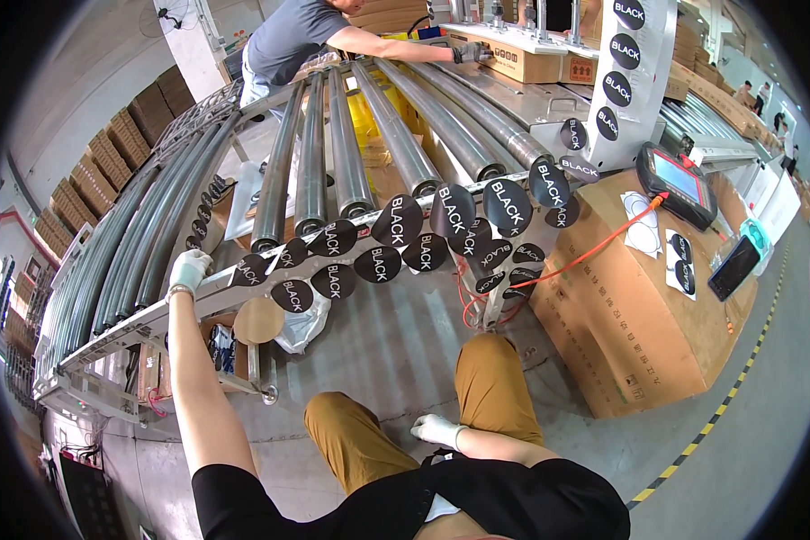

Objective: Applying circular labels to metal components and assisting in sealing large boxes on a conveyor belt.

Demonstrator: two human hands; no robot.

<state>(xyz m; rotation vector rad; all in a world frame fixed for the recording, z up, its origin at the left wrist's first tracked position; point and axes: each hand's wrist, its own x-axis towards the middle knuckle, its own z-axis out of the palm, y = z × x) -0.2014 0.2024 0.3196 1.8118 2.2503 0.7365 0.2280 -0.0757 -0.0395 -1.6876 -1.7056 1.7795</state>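
My left hand (189,273), in a white glove, is closed over the side rail (229,290) of a roller conveyor, at the left. Bare metal rollers (346,144) slope away beyond that rail. Round black stickers with white lettering (377,264) cover much of the rail to the right of this hand. Between my knees hangs my right hand (436,430), also gloved in white, close to my right thigh. Its fingers extend loosely leftward and no object shows in them.
A large cardboard carton (621,315) stands at right, bearing a handheld controller (678,184) with an orange cable (594,256) and a phone (733,268). Across the conveyor a co-worker (301,40) reaches a gloved hand to a box (522,63). Yellow-black floor tape (706,432) runs at right.
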